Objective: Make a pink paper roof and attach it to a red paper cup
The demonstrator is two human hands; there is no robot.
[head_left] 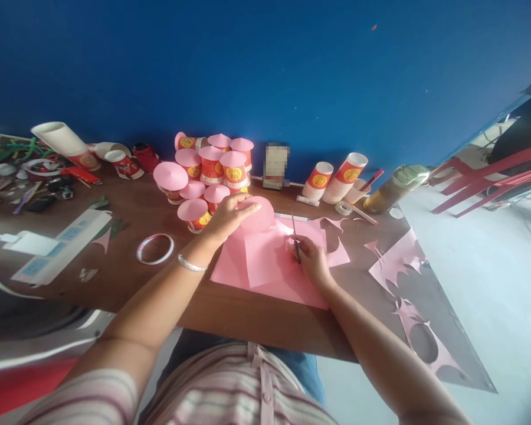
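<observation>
1. My left hand point(230, 215) has its grip closed on a pink paper circle point(257, 213), holding it just above the far edge of the pink paper sheets point(265, 265).
2. My right hand point(312, 260) rests on those sheets, its grip clenched around a pair of scissors point(295, 239) whose blades point away from me.
3. The sheets lie on the brown surface point(128, 265), near its front edge.
4. Just behind the sheets stands a cluster of red paper cups with pink cone lids point(207, 171).
5. To the left of the sheets lies a roll of clear tape point(154, 248), and further left a white power strip point(62, 245).
6. To the right of the sheets lie pink paper offcuts point(398, 260) with round holes cut out.
7. Behind and right of the sheets stand more red paper cups point(336, 177), with a small tape roll point(346, 208) in front of them.
</observation>
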